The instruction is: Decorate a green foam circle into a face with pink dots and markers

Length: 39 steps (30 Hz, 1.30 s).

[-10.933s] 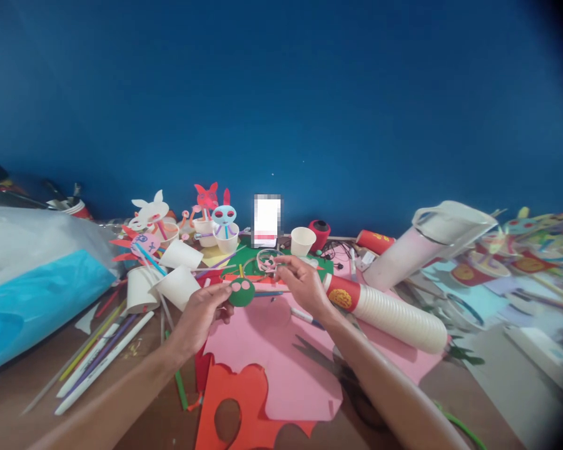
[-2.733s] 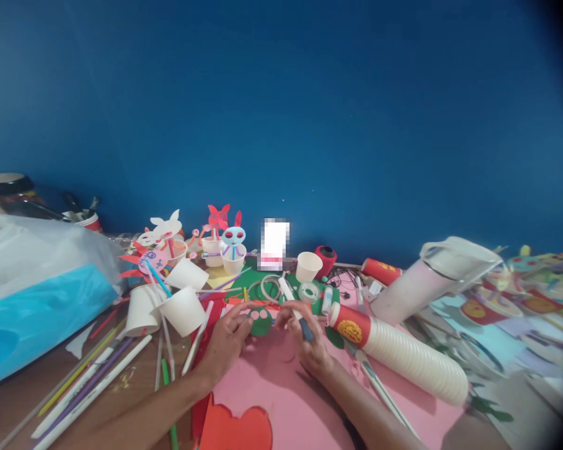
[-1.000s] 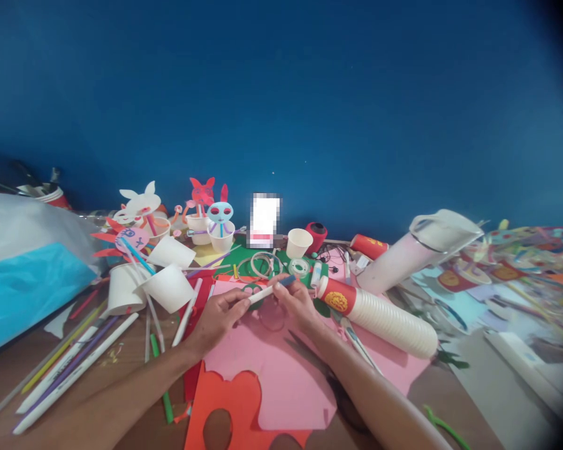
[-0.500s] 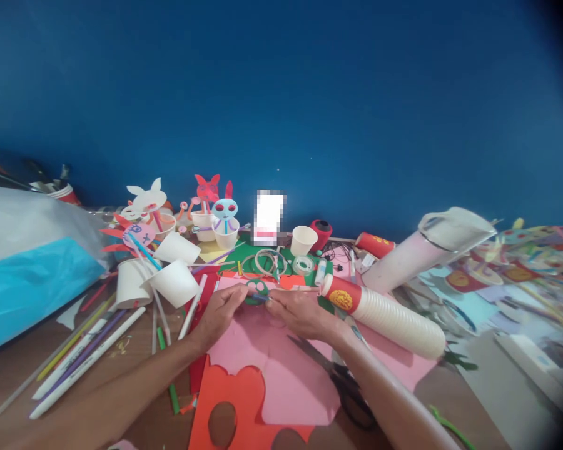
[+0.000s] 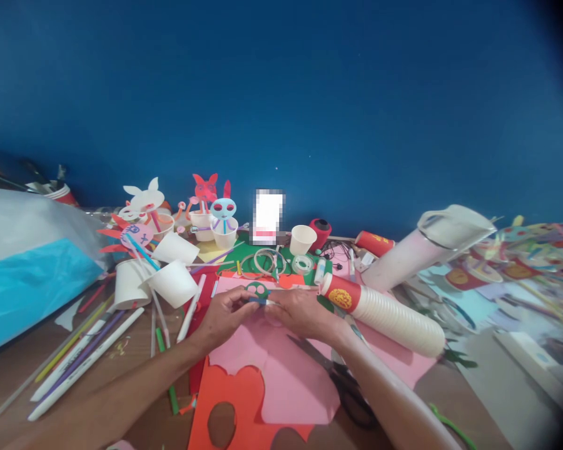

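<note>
Over the pink paper (image 5: 300, 381), my left hand (image 5: 225, 315) is closed, its fingertips pinching a small blue piece (image 5: 259, 300). My right hand (image 5: 300, 310) meets it from the right, fingers closed around a small whitish end by the blue piece; its exact shape is too small to tell. Just behind the fingertips is a green paper cutout (image 5: 257, 288) with pink round spots. Black scissors (image 5: 351, 394) lie partly under my right forearm. Orange paper (image 5: 216, 375) with cut-out holes is nearer the front edge.
Stacked paper cups (image 5: 398, 319) lie at right, with a white jug (image 5: 413, 244) behind. Loose white cups (image 5: 176, 282), animal figures in cups (image 5: 224, 231) and markers (image 5: 89, 362) are at left. A phone-like bright screen (image 5: 268, 215), tape roll (image 5: 302, 265) and cables stand or lie behind.
The fingers of my left hand have shifted and bent around the blue piece, which shows more fully between the hands. The green cutout's spots show more clearly.
</note>
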{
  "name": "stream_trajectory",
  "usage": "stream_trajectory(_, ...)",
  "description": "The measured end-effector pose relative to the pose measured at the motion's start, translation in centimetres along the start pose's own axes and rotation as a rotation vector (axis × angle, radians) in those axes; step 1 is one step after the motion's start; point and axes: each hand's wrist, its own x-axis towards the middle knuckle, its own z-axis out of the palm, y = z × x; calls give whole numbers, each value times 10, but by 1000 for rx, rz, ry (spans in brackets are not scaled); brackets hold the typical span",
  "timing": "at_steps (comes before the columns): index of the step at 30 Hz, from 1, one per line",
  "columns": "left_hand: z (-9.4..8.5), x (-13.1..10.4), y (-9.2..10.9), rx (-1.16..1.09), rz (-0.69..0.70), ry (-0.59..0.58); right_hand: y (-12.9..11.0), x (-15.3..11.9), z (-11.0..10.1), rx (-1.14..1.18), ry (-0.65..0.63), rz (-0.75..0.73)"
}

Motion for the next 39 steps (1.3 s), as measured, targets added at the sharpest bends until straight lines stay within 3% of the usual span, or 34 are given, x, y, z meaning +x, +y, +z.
stream_trajectory(6,2,-1,2,-108,-49,-13,15,-1,-10,88,-47,-78)
stream_trajectory(15,0,1,8,-137,-90,27,14,6,-10,-61,100,-153)
stream_trajectory(20,0,3,5,-109,-109,-8,15,6,-7,-171,165,-151)
stream_trajectory(24,-1,3,6,38,-62,-26,12,3,-9,-208,173,-140)
stream_trajectory(31,2,1,13,265,142,-71,-2,8,-4,-267,98,-249)
stream_trajectory(33,-1,-1,16,261,154,-64,4,5,-8,-211,147,-285)
stream_trajectory(35,-6,-2,18,225,123,19,20,-3,-22,-134,263,-290)
stream_trajectory(37,-11,-2,19,185,44,182,40,-14,-41,-125,351,-232)
stream_trajectory(39,-11,0,19,174,13,212,54,-23,-58,-105,550,-83)
